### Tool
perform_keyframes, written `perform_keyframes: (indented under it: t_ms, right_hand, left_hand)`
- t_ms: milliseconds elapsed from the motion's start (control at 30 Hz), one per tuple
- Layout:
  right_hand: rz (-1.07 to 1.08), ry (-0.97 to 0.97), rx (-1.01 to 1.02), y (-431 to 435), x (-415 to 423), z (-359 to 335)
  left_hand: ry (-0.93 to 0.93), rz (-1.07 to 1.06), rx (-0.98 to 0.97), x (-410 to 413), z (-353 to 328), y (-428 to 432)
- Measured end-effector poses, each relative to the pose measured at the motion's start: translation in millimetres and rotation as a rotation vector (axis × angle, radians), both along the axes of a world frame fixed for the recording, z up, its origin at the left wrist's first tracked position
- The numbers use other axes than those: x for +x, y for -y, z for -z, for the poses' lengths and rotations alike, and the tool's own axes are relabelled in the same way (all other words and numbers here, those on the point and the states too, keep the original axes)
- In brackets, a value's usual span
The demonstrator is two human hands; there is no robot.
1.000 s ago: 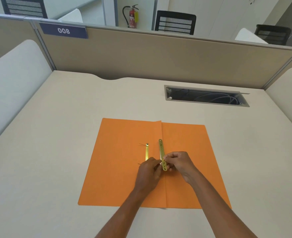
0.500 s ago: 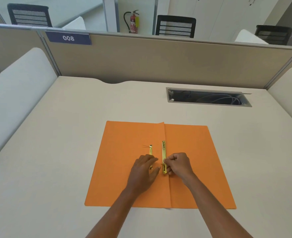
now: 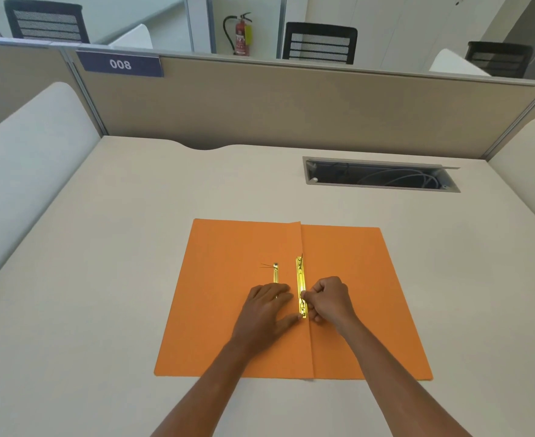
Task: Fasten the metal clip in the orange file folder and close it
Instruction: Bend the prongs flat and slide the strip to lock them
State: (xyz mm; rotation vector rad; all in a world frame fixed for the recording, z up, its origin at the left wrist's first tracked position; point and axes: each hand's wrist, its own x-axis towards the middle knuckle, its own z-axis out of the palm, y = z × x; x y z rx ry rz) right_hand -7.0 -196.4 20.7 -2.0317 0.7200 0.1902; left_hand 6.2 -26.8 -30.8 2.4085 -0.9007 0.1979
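The gold metal clip [image 3: 301,287] now lies flat along the crease, centre frame, with the right hand [image 3: 329,299] pinching its near end. The left hand [image 3: 267,305] has spread flat, fingers wide, pinning the orange file folder [image 3: 354,279] beside it. Fastening looks nearly done; the folder is still open.

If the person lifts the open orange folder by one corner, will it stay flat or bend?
The orange folder looks like thin card lying flat on the desk, so it would probably sag when lifted by a corner. It would likely hinge at its centre crease. The metal clip near the crease may weigh down the middle slightly.
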Motion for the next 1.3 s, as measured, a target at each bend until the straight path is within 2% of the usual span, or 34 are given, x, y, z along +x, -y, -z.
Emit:
perform_keyframes:
  t_ms: [300,667,933,1167,1300]
  right_hand:
    - [-0.068,-0.047,-0.020,6.7,4.9,1.3]
    - [-0.028,-0.034,-0.031,1.1,1.1,3.3]
    - [-0.142,-0.098,-0.007,7.0,-4.7,-16.1]
    - [-0.343,-0.037,-0.231,-8.0,-8.4,-28.2]
    - [-0.347,0.007,-0.377,-12.6,-9.0,-17.6]
  left_hand:
    - [-0.069,0.135,0.030,14.9,-0.7,5.8]
    - [-0.157,0.131,0.051,19.2,0.9,7.2]
    - [-0.182,0.115,0.045,20.3,3.1,7.9]
    - [-0.232,0.107,0.055,21.1,2.1,10.4]
    - [-0.234,0.107,0.053,19.7,-0.2,11.3]
